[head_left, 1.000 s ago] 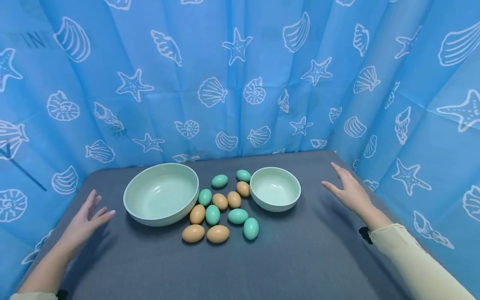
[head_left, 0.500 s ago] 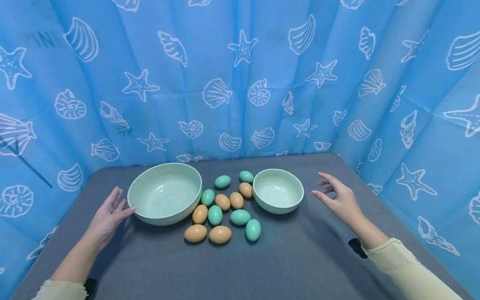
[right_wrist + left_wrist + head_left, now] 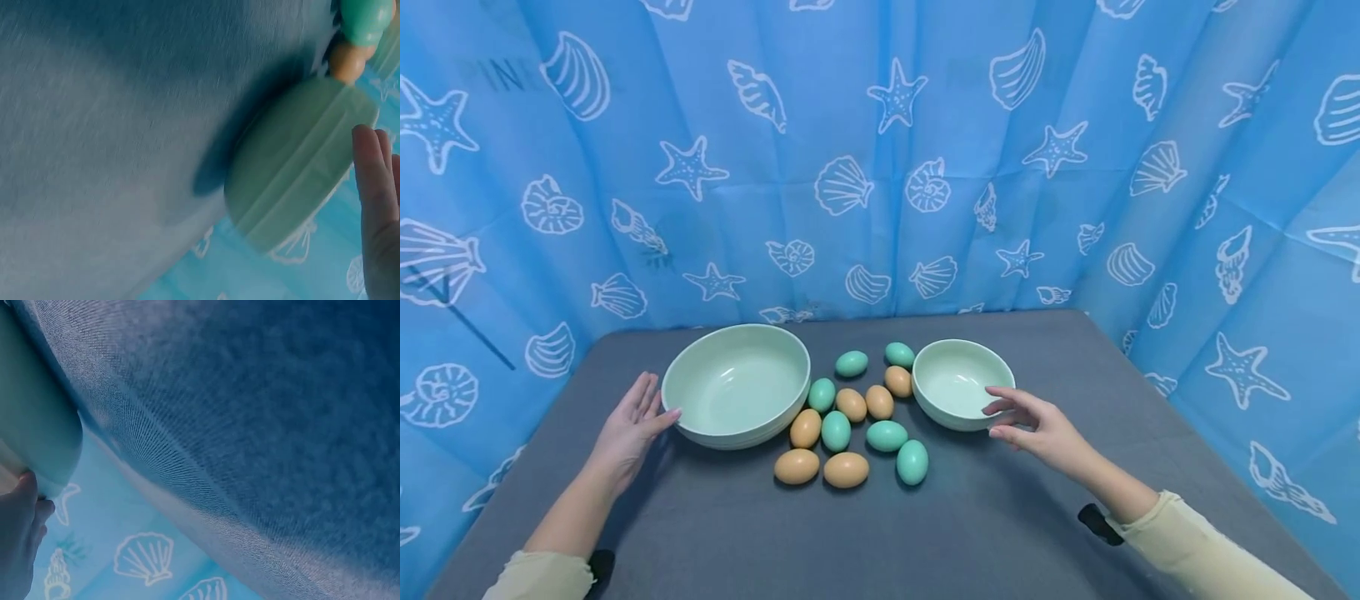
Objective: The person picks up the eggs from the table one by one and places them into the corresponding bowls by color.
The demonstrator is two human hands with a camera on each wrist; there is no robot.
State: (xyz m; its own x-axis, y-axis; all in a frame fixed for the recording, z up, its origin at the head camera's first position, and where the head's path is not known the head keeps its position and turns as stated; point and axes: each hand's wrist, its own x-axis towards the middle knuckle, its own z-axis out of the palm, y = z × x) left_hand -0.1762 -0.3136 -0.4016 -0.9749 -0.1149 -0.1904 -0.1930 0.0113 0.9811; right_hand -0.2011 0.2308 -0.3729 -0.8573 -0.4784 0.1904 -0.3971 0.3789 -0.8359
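Observation:
In the head view my left hand [image 3: 627, 437] is at the left side of the large pale green bowl [image 3: 736, 429]. Its fingers extend along the outer wall, and the thumb tip is at the rim. The left wrist view shows those fingertips against the bowl [image 3: 47, 419]. Over the right front rim of the smaller pale green bowl [image 3: 951, 412], my right hand [image 3: 1045, 433] has its fingers extended, thumb lower; whether it touches is unclear. Between the bowls lie several brown eggs [image 3: 846, 471] and several green eggs [image 3: 912, 462]. Both bowls hold nothing.
A dark grey cloth covers the table [image 3: 880, 542]. Behind it and along both sides hangs a blue curtain [image 3: 865, 225] with white shell and starfish prints. The eggs lie close together, some near both bowls' walls.
My left hand has moved right to the large bowl's left side. My right hand has come left and down to the small bowl's rim. Bowls and eggs keep their places.

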